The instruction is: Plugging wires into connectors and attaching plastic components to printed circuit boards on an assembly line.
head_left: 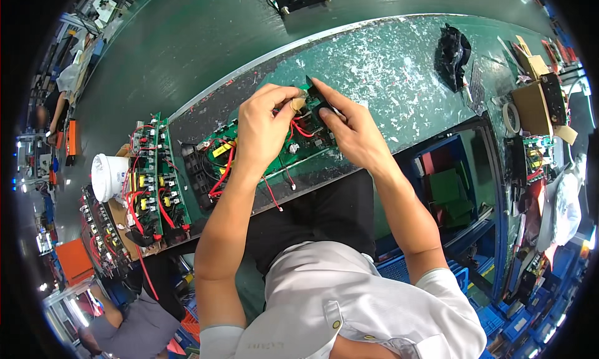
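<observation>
A green circuit board (274,164) with red wires and yellow-wrapped parts lies on the worn bench in front of me. My left hand (263,127) is over its far side, thumb and fingers pinched together. A small tan piece (298,103) shows at those fingertips; I cannot tell whether it is held or worn on a finger. At the board's right end, my right hand (357,127) grips a black end plate (319,101) between thumb and fingers. The plate stands tilted against the board's end, partly hidden by the fingers. A thin lead with a white plug (293,186) hangs over the near edge.
More wired circuit boards (163,184) stand at the left beside a white tub (108,177). A crumpled black bag (452,56) lies at the far right of the bench, with a tape roll (511,117) and cardboard box (531,108) beyond. Another person (134,325) sits at lower left.
</observation>
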`<state>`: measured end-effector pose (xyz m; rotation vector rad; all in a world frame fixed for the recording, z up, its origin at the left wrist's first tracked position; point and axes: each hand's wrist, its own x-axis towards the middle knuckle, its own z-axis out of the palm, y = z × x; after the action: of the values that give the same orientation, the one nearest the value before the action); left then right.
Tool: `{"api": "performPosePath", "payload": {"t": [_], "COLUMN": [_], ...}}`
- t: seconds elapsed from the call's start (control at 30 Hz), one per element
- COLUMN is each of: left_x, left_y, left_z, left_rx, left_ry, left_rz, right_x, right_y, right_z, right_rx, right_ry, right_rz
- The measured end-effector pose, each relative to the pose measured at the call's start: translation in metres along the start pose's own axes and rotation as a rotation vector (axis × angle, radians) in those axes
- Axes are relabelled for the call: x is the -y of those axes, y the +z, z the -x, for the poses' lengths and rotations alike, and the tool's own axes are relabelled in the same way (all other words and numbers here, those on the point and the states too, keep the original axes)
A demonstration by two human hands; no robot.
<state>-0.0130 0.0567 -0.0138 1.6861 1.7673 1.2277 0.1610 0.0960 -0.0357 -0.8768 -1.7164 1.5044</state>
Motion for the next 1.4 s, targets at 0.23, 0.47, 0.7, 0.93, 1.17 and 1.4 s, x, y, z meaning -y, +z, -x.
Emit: {"api": "performPosePath", "payload": {"t": [0.23, 0.47, 0.7, 0.93, 1.17, 1.4], "left_x": [0.0047, 0.0039, 0.0036, 0.0063, 0.0033, 0.0021], "left_y": [-0.001, 0.001, 0.0006, -0.0011, -0.001, -0.0019], "left_z": [0.0021, 0.0004, 0.0003, 0.0004, 0.0011, 0.0019], "left_rx": [0.006, -0.012, -0.009, 0.006, -0.001, 0.017], "left_ry": [-0.029, 0.01, 0.009, 0.031, 0.053, 0.046], "left_rz": [0.027, 0.06, 0.005, 0.013, 0.017, -0.019], "right_x": [-0.0004, 0.0043, 0.0, 0.0004, 0.0053, 0.0002], "right_y": [-0.0001, 0.0008, 0.0002, 0.0006, 0.0024, 0.0017], "right_z": [0.0004, 0.0018, 0.0012, 0.0002, 0.0019, 0.0016], "right_rx": [0.001, 0.015, 0.0, -0.001, 0.014, -0.007], "right_ry": [-0.01, -0.039, -0.025, -0.004, 0.005, -0.024], "right_rz": [0.031, 0.077, 0.022, -0.01, 0.019, -0.004]}}
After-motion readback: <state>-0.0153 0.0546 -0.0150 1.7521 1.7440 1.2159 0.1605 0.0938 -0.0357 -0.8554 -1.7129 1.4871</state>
